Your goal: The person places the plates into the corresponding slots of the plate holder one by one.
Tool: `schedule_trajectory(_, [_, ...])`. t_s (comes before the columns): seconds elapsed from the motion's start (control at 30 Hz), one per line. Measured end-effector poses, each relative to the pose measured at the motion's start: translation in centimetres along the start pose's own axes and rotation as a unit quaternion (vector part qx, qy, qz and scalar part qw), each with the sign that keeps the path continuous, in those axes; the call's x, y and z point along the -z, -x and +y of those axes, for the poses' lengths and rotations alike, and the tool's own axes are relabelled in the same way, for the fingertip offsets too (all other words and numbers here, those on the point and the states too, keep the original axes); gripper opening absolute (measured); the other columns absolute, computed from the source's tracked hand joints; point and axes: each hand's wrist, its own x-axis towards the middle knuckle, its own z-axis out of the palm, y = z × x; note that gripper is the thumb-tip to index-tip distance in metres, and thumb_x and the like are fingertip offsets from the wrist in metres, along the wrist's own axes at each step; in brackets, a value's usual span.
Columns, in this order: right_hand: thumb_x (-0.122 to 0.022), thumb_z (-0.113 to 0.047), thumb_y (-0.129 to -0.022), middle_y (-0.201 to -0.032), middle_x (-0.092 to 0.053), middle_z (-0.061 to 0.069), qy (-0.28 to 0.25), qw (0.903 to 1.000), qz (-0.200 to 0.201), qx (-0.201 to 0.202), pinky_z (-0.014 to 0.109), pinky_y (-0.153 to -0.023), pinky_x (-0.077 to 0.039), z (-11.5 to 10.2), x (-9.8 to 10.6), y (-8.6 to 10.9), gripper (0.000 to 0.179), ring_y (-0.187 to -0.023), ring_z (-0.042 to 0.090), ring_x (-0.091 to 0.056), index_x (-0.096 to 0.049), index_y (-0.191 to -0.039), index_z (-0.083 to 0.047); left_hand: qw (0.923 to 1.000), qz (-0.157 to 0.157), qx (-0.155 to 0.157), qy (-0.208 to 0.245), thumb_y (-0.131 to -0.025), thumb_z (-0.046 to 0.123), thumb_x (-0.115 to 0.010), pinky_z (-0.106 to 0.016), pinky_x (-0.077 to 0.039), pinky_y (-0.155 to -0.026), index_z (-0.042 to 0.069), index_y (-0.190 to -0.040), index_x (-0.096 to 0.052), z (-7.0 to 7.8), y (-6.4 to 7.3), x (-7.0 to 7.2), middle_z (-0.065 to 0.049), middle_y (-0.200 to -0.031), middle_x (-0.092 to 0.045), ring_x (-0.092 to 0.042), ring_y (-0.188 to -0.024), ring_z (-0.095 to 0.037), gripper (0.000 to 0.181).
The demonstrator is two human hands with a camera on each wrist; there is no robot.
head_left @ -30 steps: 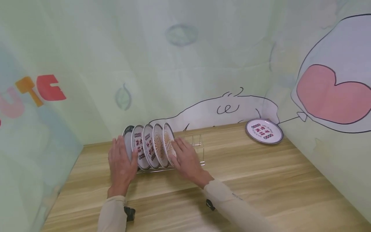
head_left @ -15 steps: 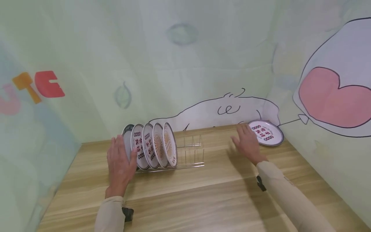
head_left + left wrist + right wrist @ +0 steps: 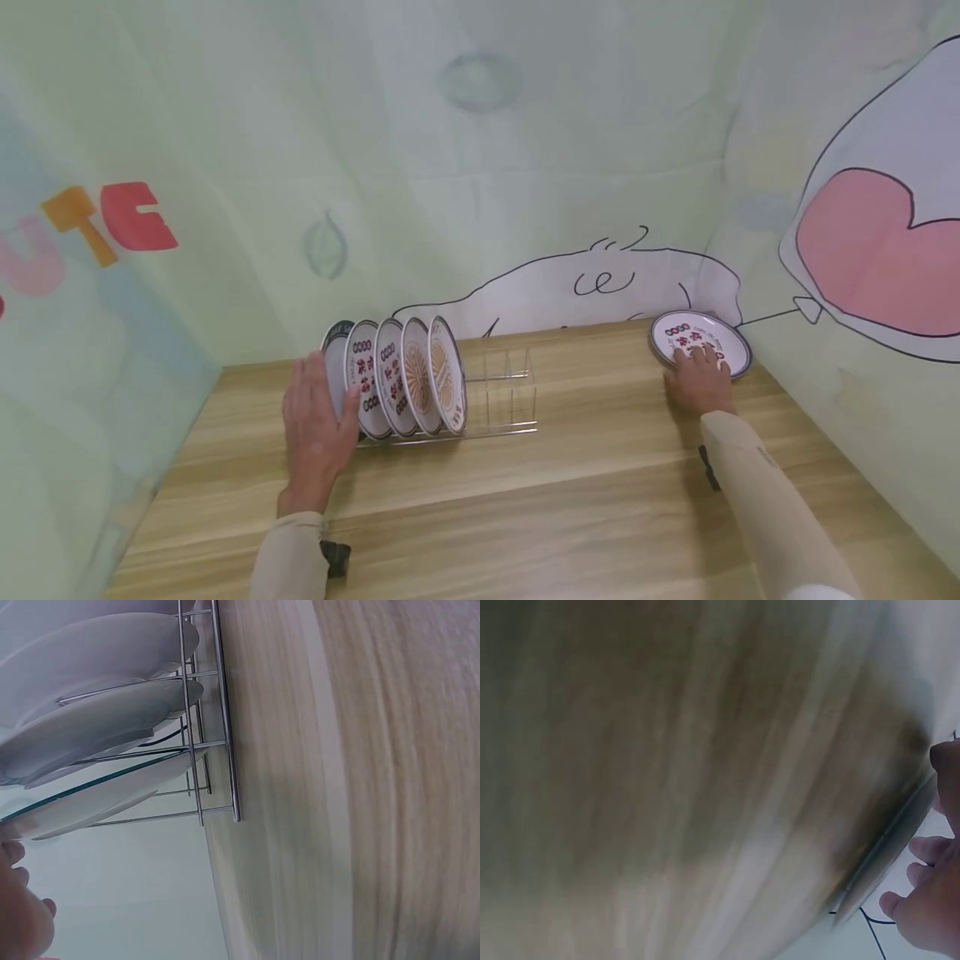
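My left hand (image 3: 318, 421) stays at the left end of the wire dish rack (image 3: 501, 431), fingers straight against the dark-rimmed outermost plate (image 3: 335, 367). Several patterned plates stand on edge in the rack, among them one with an orange design (image 3: 448, 375) at the right end. In the left wrist view, my fingertips (image 3: 19, 881) are at the edge of the end plate (image 3: 97, 802). At the table's back right, my right hand (image 3: 701, 385) reaches over a flat-lying white plate with red characters (image 3: 678, 329). The right wrist view shows fingers (image 3: 922, 859) above that plate's rim (image 3: 881, 859).
The wooden table (image 3: 570, 492) spreads out in front of the rack. Unfilled wire slots (image 3: 510, 392) make up the rack's right part. A printed curtain (image 3: 420, 167) stands behind and at both sides, close to the right-hand plate.
My right hand has left the orange-patterned plate in the rack and moved right, now over the flat-lying plate. My left hand has stayed beside the outermost plate.
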Motion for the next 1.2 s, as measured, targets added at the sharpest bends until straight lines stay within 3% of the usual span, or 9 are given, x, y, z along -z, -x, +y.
schedule_trajectory(0.23, [-0.035,-0.03,-0.106,-0.141,-0.039,0.04,-0.01,0.9998,-0.018,-0.008,0.075,-0.105,-0.031,0.4,-0.8,-0.6,0.049,-0.135,0.058,-0.03,-0.04,-0.142,0.003,0.9999,0.011,-0.003,0.005,-0.101,0.028,-0.049,-0.061,-0.015,-0.122,0.004,-0.157,-0.025,0.0,0.1,-0.2,-0.025,-0.16,-0.03,-0.021,-0.151,-0.044,0.066])
schedule_trajectory(0.4, [-0.038,-0.032,-0.105,-0.136,-0.044,0.04,-0.012,0.9998,-0.012,-0.011,0.075,-0.1,-0.036,0.0,-0.5,-1.1,0.047,-0.13,0.058,-0.036,-0.046,-0.137,0.003,0.9999,0.013,0.008,0.004,-0.101,0.029,-0.049,-0.061,-0.015,-0.123,0.003,-0.157,-0.025,-0.3,0.2,-0.2,-0.025,-0.161,-0.03,-0.022,-0.151,-0.045,0.066])
schedule_trajectory(0.67, [-0.039,-0.026,-0.106,-0.123,-0.051,0.043,0.021,0.9997,-0.011,-0.009,0.07,-0.086,-0.05,0.1,-0.5,-1.0,0.045,-0.114,0.059,-0.05,-0.048,-0.131,0.011,0.9998,0.016,0.0,0.008,-0.101,0.028,-0.05,-0.062,-0.015,-0.123,0.005,-0.157,-0.025,-0.2,0.2,-0.3,-0.025,-0.16,-0.031,-0.023,-0.15,-0.046,0.066])
schedule_trajectory(0.9, [-0.042,-0.006,-0.099,-0.1,-0.055,0.043,0.053,0.9979,-0.036,-0.01,0.061,-0.073,-0.057,0.0,0.0,-0.6,0.031,-0.094,0.055,-0.059,-0.053,-0.108,0.022,0.9998,0.017,0.002,0.01,-0.101,0.027,-0.05,-0.061,-0.015,-0.123,0.003,-0.156,-0.028,0.3,0.2,-0.4,-0.023,-0.16,-0.032,-0.023,-0.15,-0.046,0.064])
schedule_trajectory(1.07, [-0.046,0.001,-0.093,-0.09,-0.058,0.039,0.063,0.9979,0.0,0.018,0.059,-0.066,-0.057,0.3,0.0,-0.4,0.022,-0.085,0.051,-0.062,-0.057,-0.095,0.02,0.9998,0.019,-0.004,0.006,-0.102,0.028,-0.049,-0.061,-0.016,-0.123,0.005,-0.157,-0.027,0.3,0.1,-0.3,-0.022,-0.161,-0.032,-0.022,-0.151,-0.044,0.064])
schedule_trajectory(1.2, [-0.052,0.003,-0.09,-0.086,-0.062,0.034,0.075,0.9936,0.045,0.071,0.058,-0.061,-0.056,0.5,-0.1,-0.3,0.013,-0.078,0.048,-0.065,-0.059,-0.092,0.014,0.9999,0.009,0.007,0.005,-0.102,0.028,-0.049,-0.059,-0.014,-0.124,0.006,-0.158,-0.024,0.2,0.2,-0.1,-0.022,-0.162,-0.029,-0.021,-0.151,-0.044,0.065])
